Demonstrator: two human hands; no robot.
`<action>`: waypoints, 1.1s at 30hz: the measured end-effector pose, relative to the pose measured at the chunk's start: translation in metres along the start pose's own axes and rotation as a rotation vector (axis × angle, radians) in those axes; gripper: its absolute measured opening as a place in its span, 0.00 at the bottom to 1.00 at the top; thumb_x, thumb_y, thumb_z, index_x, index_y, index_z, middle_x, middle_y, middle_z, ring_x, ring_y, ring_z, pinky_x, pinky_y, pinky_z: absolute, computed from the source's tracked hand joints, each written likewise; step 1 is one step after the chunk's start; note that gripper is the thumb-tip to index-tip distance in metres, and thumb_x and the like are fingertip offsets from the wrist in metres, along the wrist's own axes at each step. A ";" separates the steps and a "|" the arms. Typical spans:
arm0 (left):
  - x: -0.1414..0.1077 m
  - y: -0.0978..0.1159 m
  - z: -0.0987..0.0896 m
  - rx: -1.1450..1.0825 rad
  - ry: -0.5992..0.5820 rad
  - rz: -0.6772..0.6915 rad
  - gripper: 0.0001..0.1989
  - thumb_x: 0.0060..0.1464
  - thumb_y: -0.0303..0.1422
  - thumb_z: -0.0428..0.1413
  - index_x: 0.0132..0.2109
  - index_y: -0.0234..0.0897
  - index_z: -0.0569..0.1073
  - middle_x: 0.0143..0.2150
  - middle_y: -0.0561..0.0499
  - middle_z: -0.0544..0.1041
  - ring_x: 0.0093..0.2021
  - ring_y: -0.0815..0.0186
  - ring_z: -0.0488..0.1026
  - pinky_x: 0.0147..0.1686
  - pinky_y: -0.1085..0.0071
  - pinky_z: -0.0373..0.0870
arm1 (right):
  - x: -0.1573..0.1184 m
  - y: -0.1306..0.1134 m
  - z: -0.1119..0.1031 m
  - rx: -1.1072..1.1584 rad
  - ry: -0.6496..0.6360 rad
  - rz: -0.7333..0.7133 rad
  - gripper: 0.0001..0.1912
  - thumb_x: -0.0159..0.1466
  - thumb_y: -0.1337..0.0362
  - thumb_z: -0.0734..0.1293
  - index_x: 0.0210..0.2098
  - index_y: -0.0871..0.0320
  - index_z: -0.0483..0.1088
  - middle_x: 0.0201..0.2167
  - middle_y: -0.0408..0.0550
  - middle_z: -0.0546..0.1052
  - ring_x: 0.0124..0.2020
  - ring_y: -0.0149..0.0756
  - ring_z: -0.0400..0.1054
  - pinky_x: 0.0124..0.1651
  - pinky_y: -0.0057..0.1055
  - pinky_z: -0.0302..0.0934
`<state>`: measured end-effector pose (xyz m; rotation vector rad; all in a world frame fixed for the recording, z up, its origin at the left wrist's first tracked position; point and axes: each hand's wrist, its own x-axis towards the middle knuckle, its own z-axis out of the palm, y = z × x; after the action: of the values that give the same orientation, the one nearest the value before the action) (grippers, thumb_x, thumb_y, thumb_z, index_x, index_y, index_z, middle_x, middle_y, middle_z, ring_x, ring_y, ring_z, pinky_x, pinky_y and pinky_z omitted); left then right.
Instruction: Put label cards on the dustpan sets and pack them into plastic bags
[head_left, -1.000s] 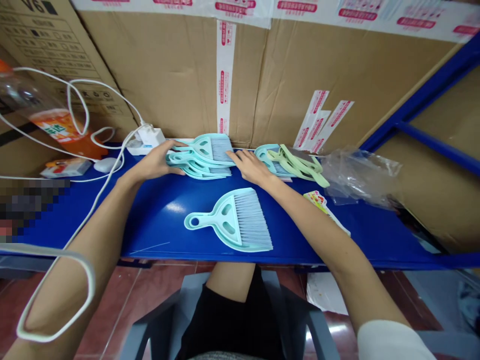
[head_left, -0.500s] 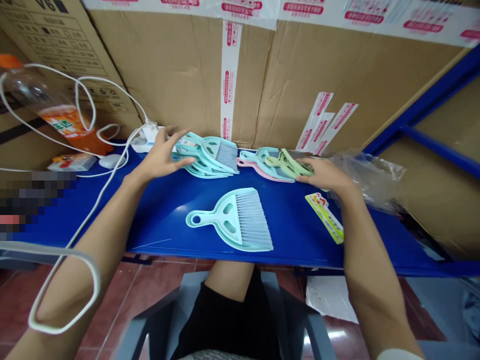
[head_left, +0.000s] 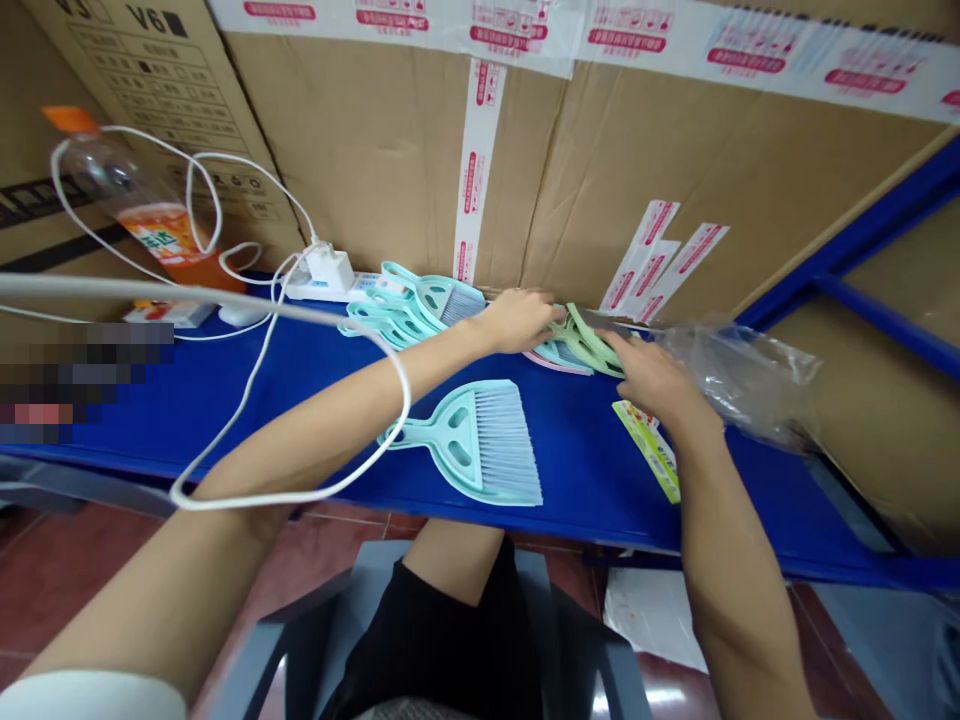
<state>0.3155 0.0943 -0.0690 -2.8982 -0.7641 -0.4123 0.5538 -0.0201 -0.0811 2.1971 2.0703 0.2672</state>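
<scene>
My left hand [head_left: 521,320] reaches across to the back of the table, its fingers curled over the handle end of a green dustpan and brush set [head_left: 589,342]. My right hand [head_left: 649,370] has its fingers at the wide right end of that set, which is tilted. Under it lie a light-blue and a pink set [head_left: 559,362], partly covered by my left hand. Nearest to me, a light-blue dustpan with its brush nested in it [head_left: 469,440] lies flat, bristles to the right. A pile of several light-blue sets [head_left: 409,305] is behind my left forearm.
A yellow-green card label [head_left: 651,450] and a clear plastic bag [head_left: 739,375] lie on the right of the blue table [head_left: 600,490]. At left are an orange drink bottle [head_left: 161,225] and a power strip [head_left: 322,280]. A white cable [head_left: 292,497] loops before my left forearm. Cardboard [head_left: 360,150] stands behind.
My left hand has swung right, from beside the light-blue pile to the green set's handle. My right hand stays at the green set's right end.
</scene>
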 end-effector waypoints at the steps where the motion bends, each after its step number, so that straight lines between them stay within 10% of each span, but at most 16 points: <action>1: 0.012 0.004 0.006 -0.004 -0.047 -0.027 0.17 0.71 0.34 0.59 0.62 0.36 0.83 0.55 0.35 0.85 0.57 0.44 0.82 0.49 0.56 0.76 | -0.002 0.000 -0.001 0.003 0.014 0.006 0.45 0.61 0.76 0.65 0.77 0.54 0.65 0.60 0.65 0.80 0.59 0.64 0.76 0.52 0.50 0.72; 6: 0.031 -0.002 0.016 -0.104 -0.070 -0.046 0.13 0.67 0.31 0.64 0.55 0.37 0.89 0.49 0.38 0.88 0.52 0.48 0.85 0.49 0.60 0.76 | -0.003 -0.004 -0.005 0.171 0.357 0.054 0.26 0.70 0.70 0.62 0.64 0.60 0.78 0.55 0.64 0.84 0.57 0.62 0.77 0.58 0.53 0.71; 11: 0.015 -0.037 0.004 -0.154 0.072 -0.073 0.14 0.62 0.31 0.65 0.53 0.37 0.89 0.50 0.41 0.89 0.52 0.48 0.85 0.52 0.57 0.77 | 0.005 -0.020 -0.003 0.231 0.616 0.026 0.28 0.76 0.66 0.57 0.71 0.61 0.73 0.57 0.64 0.83 0.59 0.60 0.74 0.62 0.54 0.69; 18: -0.004 -0.063 0.017 -0.296 0.090 -0.116 0.21 0.60 0.33 0.63 0.59 0.34 0.86 0.54 0.40 0.88 0.49 0.52 0.85 0.53 0.59 0.78 | 0.024 -0.061 0.003 0.228 0.629 -0.230 0.31 0.80 0.64 0.54 0.79 0.57 0.65 0.72 0.60 0.76 0.59 0.60 0.71 0.65 0.58 0.67; 25: 0.001 -0.060 0.025 -0.336 0.153 -0.104 0.27 0.59 0.31 0.62 0.65 0.30 0.79 0.59 0.38 0.86 0.56 0.51 0.84 0.57 0.60 0.77 | 0.040 -0.061 0.026 0.297 0.347 -0.363 0.37 0.82 0.53 0.56 0.84 0.64 0.50 0.81 0.64 0.62 0.80 0.57 0.57 0.76 0.56 0.62; 33: 0.000 -0.055 0.030 -0.331 0.111 -0.082 0.30 0.63 0.32 0.62 0.69 0.32 0.72 0.66 0.37 0.82 0.64 0.49 0.80 0.65 0.57 0.74 | 0.060 -0.046 0.047 0.411 0.286 -0.072 0.38 0.83 0.49 0.51 0.85 0.60 0.48 0.82 0.69 0.58 0.82 0.63 0.54 0.75 0.69 0.58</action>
<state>0.2951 0.1471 -0.0959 -3.1151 -0.8728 -0.7702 0.5220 0.0448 -0.1328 2.4182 2.5486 0.1688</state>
